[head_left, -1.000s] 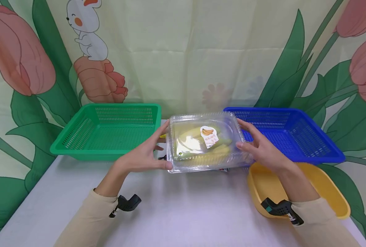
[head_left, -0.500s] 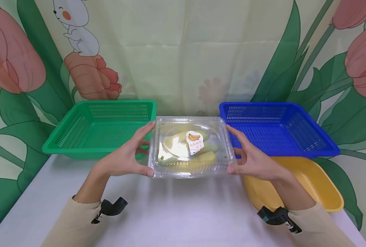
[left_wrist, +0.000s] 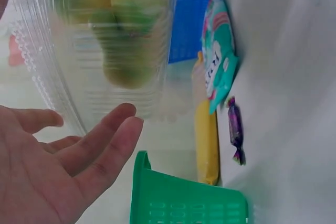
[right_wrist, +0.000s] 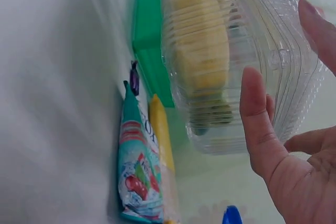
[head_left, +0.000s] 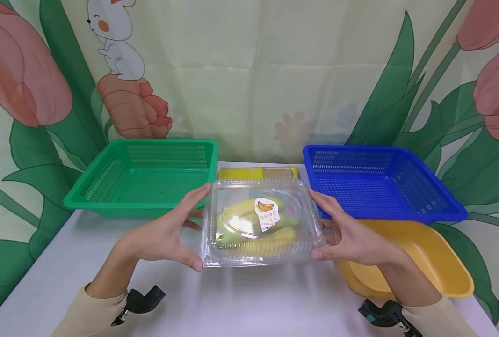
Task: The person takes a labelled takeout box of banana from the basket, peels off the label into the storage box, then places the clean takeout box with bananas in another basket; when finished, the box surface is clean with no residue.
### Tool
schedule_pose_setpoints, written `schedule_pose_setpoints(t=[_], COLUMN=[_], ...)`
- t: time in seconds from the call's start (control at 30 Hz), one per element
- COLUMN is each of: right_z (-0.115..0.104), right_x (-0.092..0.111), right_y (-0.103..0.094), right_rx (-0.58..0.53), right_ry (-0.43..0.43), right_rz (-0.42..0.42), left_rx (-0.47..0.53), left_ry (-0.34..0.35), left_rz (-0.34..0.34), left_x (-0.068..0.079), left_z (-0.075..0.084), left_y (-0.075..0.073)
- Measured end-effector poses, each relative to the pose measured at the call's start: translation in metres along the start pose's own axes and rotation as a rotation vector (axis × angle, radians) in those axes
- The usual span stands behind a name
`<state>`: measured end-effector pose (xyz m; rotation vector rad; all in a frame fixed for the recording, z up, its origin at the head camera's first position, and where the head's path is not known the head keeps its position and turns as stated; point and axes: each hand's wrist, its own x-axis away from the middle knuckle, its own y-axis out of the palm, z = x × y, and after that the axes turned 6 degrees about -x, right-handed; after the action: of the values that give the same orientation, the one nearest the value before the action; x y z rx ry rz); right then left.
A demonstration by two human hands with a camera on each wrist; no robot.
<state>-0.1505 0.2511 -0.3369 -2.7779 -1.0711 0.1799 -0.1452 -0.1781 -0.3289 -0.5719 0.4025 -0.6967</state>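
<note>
Tulip-print backdrop (head_left: pixel 220 84) behind a white tabletop (head_left: pixel 241 304); green basket (head_left: pixel 114 206) L, blue basket (head_left: pixel 401 215) R. Clear box (head_left: pixel 247 227) of bananas (head_left: pixel 272 243) was held up off the tabletop btwn both hands: L hand (head_left: pixel 169 234) spread wide, thumb & fingers gripping one end; R hand (head_left: pixel 348 235) likewise on the other. Over the last half sec. the box drew nearer in head view, uncovering a yellow packet (head_left: pixel 242 173) behind, so it seemed mid-carry, not yet set down.

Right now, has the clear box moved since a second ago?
Yes: against the green basket, the clear box is lower and farther left in the head view.
</note>
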Motion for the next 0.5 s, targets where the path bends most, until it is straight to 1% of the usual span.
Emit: schedule_pose_setpoints(t=[0.13,0.23,0.37,0.5], right_z=[0.002,0.003,0.005,0.009], right_x=[0.005,0.008,0.012,0.016], right_y=[0.006,0.011,0.015,0.020], right_rx=[-0.015,-0.017,0.019,0.011], right_ry=[0.039,0.062,0.086,0.108], right_rz=[-0.005,-0.019,-0.021,-0.048], left_rx=[-0.037,-0.047,-0.038,-0.020], left_ry=[-0.026,-0.086,-0.155,-0.162], left_rz=[-0.003,-0.014,-0.042,-0.064], left_x=[0.007,0.013,0.018,0.025], left_z=[0.000,0.000,0.000,-0.002], left_y=[0.003,0.004,0.006,0.008])
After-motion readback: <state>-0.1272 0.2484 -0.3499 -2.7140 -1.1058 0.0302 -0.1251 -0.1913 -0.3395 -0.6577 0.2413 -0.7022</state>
